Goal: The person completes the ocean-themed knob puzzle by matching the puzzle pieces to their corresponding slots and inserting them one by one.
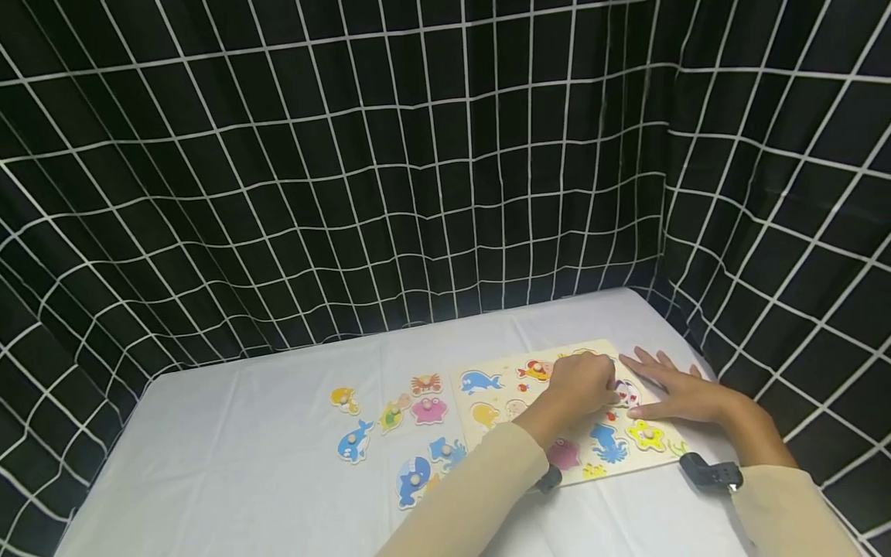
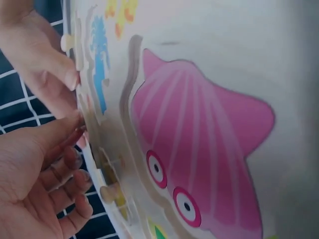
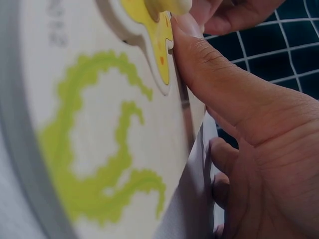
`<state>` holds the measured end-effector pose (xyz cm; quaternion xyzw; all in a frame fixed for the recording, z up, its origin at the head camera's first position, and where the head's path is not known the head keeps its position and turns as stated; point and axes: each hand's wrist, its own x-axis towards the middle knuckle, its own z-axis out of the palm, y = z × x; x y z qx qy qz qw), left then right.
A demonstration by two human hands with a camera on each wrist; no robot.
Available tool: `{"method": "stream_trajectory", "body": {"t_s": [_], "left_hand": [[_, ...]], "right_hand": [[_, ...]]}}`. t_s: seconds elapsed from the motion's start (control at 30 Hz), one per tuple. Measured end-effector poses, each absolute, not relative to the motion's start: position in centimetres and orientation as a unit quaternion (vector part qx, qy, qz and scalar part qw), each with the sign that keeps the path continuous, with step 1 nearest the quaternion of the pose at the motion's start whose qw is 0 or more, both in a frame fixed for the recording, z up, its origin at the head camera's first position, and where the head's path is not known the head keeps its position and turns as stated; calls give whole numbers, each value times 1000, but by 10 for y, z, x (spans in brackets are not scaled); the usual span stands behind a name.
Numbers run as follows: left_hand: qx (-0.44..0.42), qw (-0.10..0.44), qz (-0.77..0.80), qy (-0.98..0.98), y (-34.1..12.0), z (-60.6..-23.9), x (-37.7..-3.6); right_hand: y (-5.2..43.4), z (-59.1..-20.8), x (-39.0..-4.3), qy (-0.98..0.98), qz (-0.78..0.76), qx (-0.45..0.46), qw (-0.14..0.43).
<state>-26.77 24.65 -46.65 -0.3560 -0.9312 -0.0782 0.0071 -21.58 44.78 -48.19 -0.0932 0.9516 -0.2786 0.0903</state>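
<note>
A wooden sea-animal peg puzzle board lies on the table under both hands. My left hand reaches over its middle with curled fingers, thumb and forefinger pinching at a puzzle piece by the right side; the fingers partly hide its grip. My right hand lies spread along the board's right edge, its thumb on the board close to that piece. In the board, the yellow starfish piece and the red fish piece show knobs. A pink printed recess fills the left wrist view.
Left of the board lie several loose knobbed pieces, among them a crab, a pink piece, a turtle, a whale and a blue piece. A white cloth covers the table. Dark gridded curtains enclose it.
</note>
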Motion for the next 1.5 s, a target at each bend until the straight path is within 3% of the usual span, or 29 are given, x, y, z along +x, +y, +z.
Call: {"method": "stream_trajectory", "body": {"t_s": [1.0, 1.3, 1.5], "left_hand": [[-302, -15, -76, -950, 264, -468, -256], [-380, 62, -103, -917, 223, -472, -261], [-400, 64, -102, -909, 196, -453, -255]], "right_hand": [[449, -483, -217, 949, -287, -96, 93], [444, -487, -220, 949, -284, -100, 92], [444, -484, -221, 951, -278, -92, 97]]}}
